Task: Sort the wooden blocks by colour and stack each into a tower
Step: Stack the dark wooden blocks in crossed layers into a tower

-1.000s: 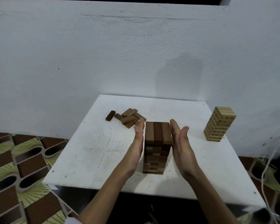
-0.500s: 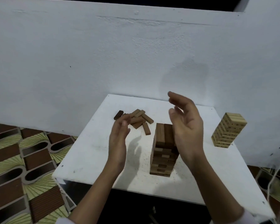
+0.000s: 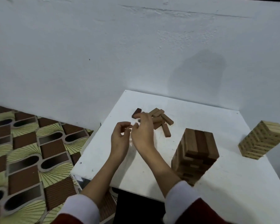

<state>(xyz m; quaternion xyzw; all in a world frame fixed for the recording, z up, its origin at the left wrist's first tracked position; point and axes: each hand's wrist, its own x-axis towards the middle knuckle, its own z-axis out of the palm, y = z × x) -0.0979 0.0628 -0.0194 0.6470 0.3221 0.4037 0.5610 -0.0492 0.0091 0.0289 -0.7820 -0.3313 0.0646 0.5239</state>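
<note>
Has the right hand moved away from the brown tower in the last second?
Yes. The right hand has left the brown tower and crossed leftward toward the loose brown blocks.

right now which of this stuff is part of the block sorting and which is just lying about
Part of the job:
- loose brown blocks
- brown tower
- pale tower
- left hand and right hand, both over the table by the loose blocks

Just there:
- white table
- patterned floor mat
- white wall
</note>
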